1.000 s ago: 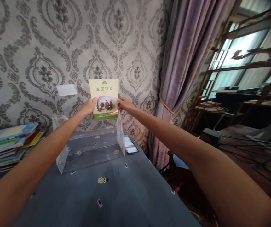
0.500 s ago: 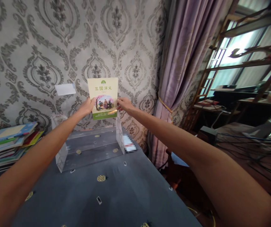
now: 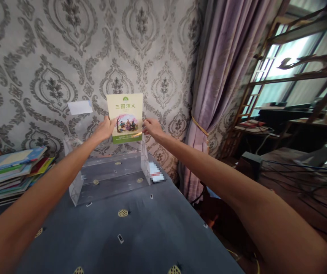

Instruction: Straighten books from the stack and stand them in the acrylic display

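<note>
A pale green book (image 3: 125,114) with a picture on its cover stands upright against the patterned wall, over the top tier of a clear acrylic stepped rack (image 3: 109,179). My left hand (image 3: 105,128) pinches the book's left edge. My right hand (image 3: 151,127) touches its right edge with fingers closed on it. Both arms reach far forward across the table.
A stack of colourful books (image 3: 12,171) lies at the left on the blue-grey tablecloth (image 3: 140,236). A white label (image 3: 80,107) is stuck on the wall. A purple curtain (image 3: 217,83) hangs to the right, with wooden shelving (image 3: 297,99) and cables beyond.
The book and both hands have stayed almost in place, shifting only slightly; the view has tilted a little.
</note>
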Demonstrator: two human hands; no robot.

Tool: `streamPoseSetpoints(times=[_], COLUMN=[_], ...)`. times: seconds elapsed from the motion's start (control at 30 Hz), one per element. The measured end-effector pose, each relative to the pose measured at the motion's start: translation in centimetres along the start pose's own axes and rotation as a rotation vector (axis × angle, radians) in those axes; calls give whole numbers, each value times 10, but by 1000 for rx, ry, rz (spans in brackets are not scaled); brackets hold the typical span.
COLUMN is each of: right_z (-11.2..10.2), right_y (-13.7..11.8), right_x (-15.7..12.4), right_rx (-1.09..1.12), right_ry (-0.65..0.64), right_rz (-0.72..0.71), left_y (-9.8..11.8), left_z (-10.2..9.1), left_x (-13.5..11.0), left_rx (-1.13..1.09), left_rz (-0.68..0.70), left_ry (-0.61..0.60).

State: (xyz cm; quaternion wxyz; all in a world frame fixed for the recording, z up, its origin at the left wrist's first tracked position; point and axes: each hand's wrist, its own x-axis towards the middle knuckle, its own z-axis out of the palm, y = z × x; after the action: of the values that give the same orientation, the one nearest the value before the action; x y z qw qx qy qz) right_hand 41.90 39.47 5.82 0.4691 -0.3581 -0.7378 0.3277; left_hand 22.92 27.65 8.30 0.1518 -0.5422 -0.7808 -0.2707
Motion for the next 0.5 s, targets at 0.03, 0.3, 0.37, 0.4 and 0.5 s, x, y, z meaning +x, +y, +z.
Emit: streamPoseSetpoints(times=[0.03,0.3,0.37,0.4,0.5], right_z=[1,31,41,45,54], right_y=[2,44,58,64,76], right_x=[-6,-122,-160,-178,-220], right_rx=[-10,146,184,191,192], right_ry=[51,-92,-209,-273,-445], right_rz=[-14,-214,-195,-170,-85], left_y=[-2,-43,-66,-81,-137], left_z=[-1,-7,-10,-13,-26], left_x=[-3,-85,-110,-120,-136], left_rx=[4,181,251,282,352], left_rz=[4,317,358,354,211], left_ry=[10,257,251,249,278])
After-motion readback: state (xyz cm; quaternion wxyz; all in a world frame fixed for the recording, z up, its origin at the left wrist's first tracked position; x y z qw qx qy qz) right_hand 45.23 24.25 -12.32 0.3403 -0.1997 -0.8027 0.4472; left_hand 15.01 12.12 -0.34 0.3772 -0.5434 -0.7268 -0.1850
